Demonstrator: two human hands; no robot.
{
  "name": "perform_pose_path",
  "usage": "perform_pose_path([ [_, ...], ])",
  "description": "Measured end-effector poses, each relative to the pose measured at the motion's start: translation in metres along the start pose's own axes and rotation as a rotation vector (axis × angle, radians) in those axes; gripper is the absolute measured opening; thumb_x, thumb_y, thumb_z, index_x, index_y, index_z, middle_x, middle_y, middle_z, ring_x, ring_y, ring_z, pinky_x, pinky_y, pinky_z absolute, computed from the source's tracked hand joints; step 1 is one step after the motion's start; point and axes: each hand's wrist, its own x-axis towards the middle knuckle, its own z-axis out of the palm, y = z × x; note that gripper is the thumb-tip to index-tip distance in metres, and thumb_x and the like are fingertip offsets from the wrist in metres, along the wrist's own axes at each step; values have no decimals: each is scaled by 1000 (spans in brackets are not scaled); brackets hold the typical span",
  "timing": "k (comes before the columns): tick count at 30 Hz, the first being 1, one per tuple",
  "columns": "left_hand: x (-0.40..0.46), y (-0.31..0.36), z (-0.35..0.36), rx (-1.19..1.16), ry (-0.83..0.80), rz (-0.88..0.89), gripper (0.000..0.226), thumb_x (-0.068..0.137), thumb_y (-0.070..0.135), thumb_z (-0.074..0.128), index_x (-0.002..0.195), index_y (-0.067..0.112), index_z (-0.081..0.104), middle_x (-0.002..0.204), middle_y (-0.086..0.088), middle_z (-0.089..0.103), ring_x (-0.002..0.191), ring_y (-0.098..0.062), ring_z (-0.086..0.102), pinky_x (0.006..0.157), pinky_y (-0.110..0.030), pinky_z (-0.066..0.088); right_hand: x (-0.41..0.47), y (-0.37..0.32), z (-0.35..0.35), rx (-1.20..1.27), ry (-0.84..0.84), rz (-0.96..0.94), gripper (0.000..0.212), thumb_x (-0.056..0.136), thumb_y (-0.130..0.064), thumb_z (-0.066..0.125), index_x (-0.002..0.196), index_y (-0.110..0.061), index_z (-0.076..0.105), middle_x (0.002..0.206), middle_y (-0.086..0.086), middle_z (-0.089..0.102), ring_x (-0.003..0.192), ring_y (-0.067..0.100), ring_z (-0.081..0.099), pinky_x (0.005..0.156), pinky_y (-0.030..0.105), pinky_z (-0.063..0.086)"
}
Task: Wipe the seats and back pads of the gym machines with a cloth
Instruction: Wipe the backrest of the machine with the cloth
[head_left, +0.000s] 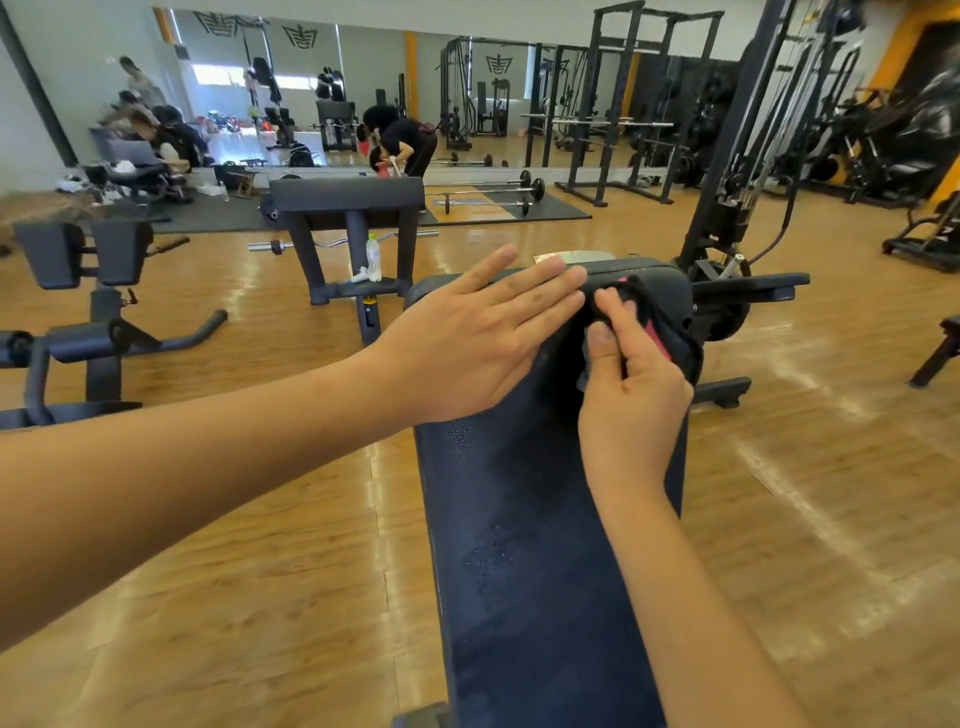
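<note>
A long dark padded bench (524, 545) runs from the bottom of the head view up to its far end at centre. My right hand (628, 384) grips a black cloth with a pink edge (662, 327) against the pad's far right part, fingers curled round it. My left hand (478, 338) lies flat on the pad's far left part, its fingers straight and pointing toward the cloth. Faint damp patches show on the pad's near surface.
A preacher-curl bench (348, 202) with a plastic bottle (373, 257) stands behind on the wooden floor. A padded machine (78, 312) is at left, a cable tower (737, 156) at right. Barbells (488, 195) lie before the mirror. People sit at far left.
</note>
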Motion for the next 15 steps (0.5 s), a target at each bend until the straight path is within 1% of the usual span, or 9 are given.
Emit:
perform_pose_path([
  [1, 0, -1, 0, 9, -2, 5, 57, 107, 27, 24, 159, 6, 31, 167, -14, 26, 156, -27, 21, 128, -49, 12, 1, 1, -1, -11, -14, -14, 32, 99, -20, 56, 129, -25, 62, 130, -3, 64, 129, 10, 52, 107, 18, 38],
  [4, -3, 1, -1, 36, 1, -25, 56, 108, 27, 25, 160, 7, 29, 168, -12, 23, 157, -26, 18, 128, -50, 11, -3, 2, -3, -36, -62, -28, 33, 98, -20, 56, 130, -28, 62, 130, -7, 64, 127, 6, 53, 106, 15, 38],
  [5, -6, 5, -2, 34, 3, -50, 56, 108, 27, 26, 161, 7, 28, 169, -12, 23, 157, -26, 18, 127, -52, 12, -5, 2, -4, -32, -78, -26, 33, 98, -20, 57, 130, -28, 62, 131, -8, 63, 128, 5, 52, 107, 16, 38],
  [8, -29, 34, -3, -19, 25, -157, 57, 106, 26, 32, 160, 8, 30, 169, -12, 22, 157, -27, 19, 127, -55, 13, -5, 1, -11, -22, -109, -34, 32, 98, -19, 57, 129, -25, 63, 130, -5, 64, 128, 2, 51, 109, 22, 39],
  [10, -53, 62, 2, -55, 65, -184, 57, 105, 25, 38, 159, 8, 33, 168, -11, 24, 157, -27, 20, 127, -54, 11, -1, -2, -17, -8, -105, -42, 31, 99, -22, 55, 129, -23, 63, 124, -5, 68, 119, -1, 56, 105, 22, 43],
  [11, -66, 77, 5, -71, 78, -172, 58, 104, 25, 41, 159, 8, 34, 168, -10, 25, 157, -26, 20, 127, -54, 12, 1, -3, -19, 2, -92, -41, 31, 100, -23, 54, 129, -23, 63, 118, -9, 69, 113, -5, 58, 102, 22, 46],
  [13, -91, 110, 15, -107, 57, -99, 60, 103, 29, 44, 159, 10, 34, 169, -8, 24, 157, -25, 19, 127, -53, 13, 4, -4, -20, 29, -35, -42, 31, 101, -25, 52, 129, -22, 64, 102, -23, 67, 99, -13, 59, 96, 19, 47],
  [14, -101, 125, 20, -116, 18, -40, 62, 103, 31, 44, 160, 11, 32, 169, -7, 23, 157, -24, 17, 127, -52, 13, 5, -3, -19, 44, -1, -45, 31, 101, -25, 51, 129, -22, 64, 100, -23, 67, 98, -13, 60, 96, 20, 48],
  [15, -110, 140, 28, -112, -34, 24, 62, 104, 34, 42, 161, 12, 30, 170, -6, 21, 158, -22, 15, 127, -51, 11, 6, -3, -17, 56, 22, -47, 31, 100, -25, 51, 129, -22, 64, 105, -19, 69, 102, -9, 61, 97, 23, 49],
])
